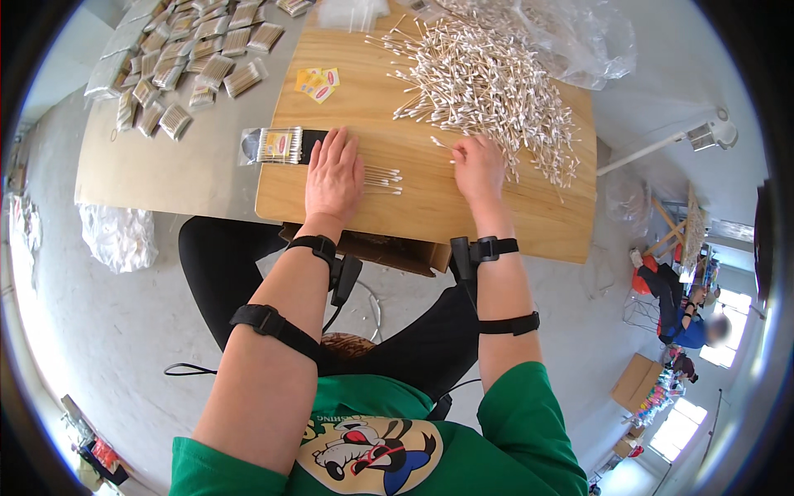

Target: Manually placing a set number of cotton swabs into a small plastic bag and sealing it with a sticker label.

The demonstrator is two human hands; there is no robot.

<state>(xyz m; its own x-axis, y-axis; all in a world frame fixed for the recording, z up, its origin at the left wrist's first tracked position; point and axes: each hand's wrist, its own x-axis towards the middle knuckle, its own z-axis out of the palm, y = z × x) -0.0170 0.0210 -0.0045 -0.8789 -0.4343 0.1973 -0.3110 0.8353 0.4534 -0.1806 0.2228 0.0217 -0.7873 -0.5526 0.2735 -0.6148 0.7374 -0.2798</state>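
My left hand [335,178] lies flat on the wooden board [405,219], fingers stretched forward and close together. It covers part of a small row of cotton swabs [382,179], whose white tips stick out to its right. Just left of its fingers is a clear packet of swabs with a yellow card [279,145], next to a black strip [311,140]. By the near edge of a big heap of loose cotton swabs [488,83], my right hand [480,169] is closed in a pinch. A cotton swab [438,142] pokes out left from its fingertips.
Two yellow cards [317,83] lie farther back on the board. Many filled packets [217,73] cover the metal table [165,186] at left. A clear plastic bag [591,41] lies behind the heap. Below the board is a cardboard box [389,252]. Another person [691,326] sits far right.
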